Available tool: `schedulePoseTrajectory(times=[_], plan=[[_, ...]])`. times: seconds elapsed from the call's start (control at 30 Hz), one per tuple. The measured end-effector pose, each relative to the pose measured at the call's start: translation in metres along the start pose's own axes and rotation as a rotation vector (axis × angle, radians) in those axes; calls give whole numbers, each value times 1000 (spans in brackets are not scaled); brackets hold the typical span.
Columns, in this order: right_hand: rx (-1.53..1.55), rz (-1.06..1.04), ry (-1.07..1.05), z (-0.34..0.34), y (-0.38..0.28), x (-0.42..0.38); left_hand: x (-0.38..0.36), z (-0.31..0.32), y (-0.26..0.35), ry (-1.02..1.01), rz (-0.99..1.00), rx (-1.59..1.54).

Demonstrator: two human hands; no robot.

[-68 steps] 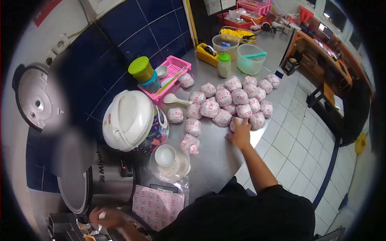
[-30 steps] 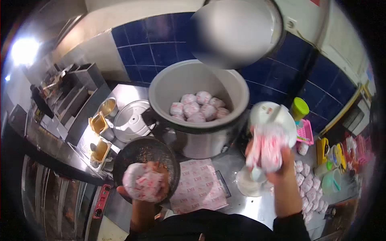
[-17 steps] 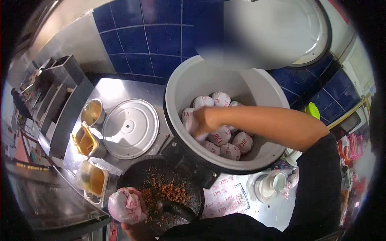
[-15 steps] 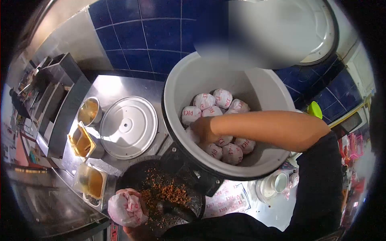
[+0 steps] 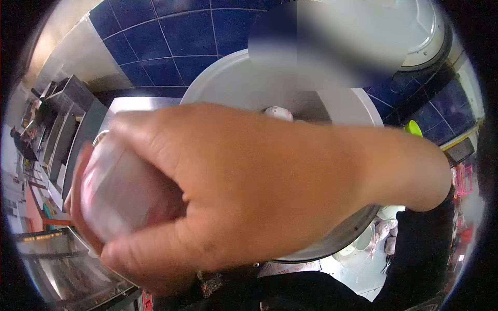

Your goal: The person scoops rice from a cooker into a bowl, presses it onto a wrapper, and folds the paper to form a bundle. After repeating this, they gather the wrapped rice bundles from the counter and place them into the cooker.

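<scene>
Close to the camera, my right hand (image 5: 249, 181) reaches across from the right, its fingers closed round a white paper-wrapped ball (image 5: 124, 192) with faint pink marks. A strip of skin shows along the ball's left side and below it; it looks like part of my left hand (image 5: 78, 194), but its grip is hidden. Behind my right hand stands a large pale round container (image 5: 212, 88). One wrapped ball (image 5: 278, 113) shows inside it; my hand and forearm cover most of its opening.
A round white lid or vessel (image 5: 428, 39) is at the upper right, partly blurred. Metal kitchen equipment (image 5: 72, 122) lines the left side. A white bowl (image 5: 364, 237) and printed paper (image 5: 290, 267) lie beyond the container's lower rim. A green object (image 5: 413, 128) is at the right.
My right hand has come out of the container and moved left and nearer the camera, with a wrapped ball in its grip. It now covers the pan, the metal lid and the sauce containers.
</scene>
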State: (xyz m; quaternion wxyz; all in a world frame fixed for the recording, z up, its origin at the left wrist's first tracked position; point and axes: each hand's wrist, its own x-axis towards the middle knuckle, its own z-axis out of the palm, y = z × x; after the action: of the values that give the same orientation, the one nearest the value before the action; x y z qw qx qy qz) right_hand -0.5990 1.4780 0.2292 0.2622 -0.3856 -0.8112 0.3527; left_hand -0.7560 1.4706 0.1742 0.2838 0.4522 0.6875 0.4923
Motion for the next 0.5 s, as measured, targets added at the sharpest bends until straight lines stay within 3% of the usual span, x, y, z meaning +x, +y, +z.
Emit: schedulePoseTrajectory(times=[0.03,0.1,0.13,0.2,0.33,0.4,0.43,0.47,0.5], plan=[[177,-10,52,7,9,0,-2,4,-1,-25,61,-91],[457,61,95,6,20,-5,-11,3,-26,-218,688,-319],[557,141,88,-4,24,-11,-12,-12,-32,-283,635,-117],[453,427,44,-18,50,-15,-20,-23,-56,-324,703,-60],[161,786,153,-3,128,-6,-42,-18,-79,-397,719,13],[-250,690,-140,14,169,9,-47,-18,-85,-391,681,-30],[34,795,-206,17,186,15,-49,-17,-87,-389,640,-67],[-360,288,-264,63,256,23,-49,-13,-92,-323,644,-155],[-366,286,-260,69,244,30,-47,-11,-95,-321,650,-160]])
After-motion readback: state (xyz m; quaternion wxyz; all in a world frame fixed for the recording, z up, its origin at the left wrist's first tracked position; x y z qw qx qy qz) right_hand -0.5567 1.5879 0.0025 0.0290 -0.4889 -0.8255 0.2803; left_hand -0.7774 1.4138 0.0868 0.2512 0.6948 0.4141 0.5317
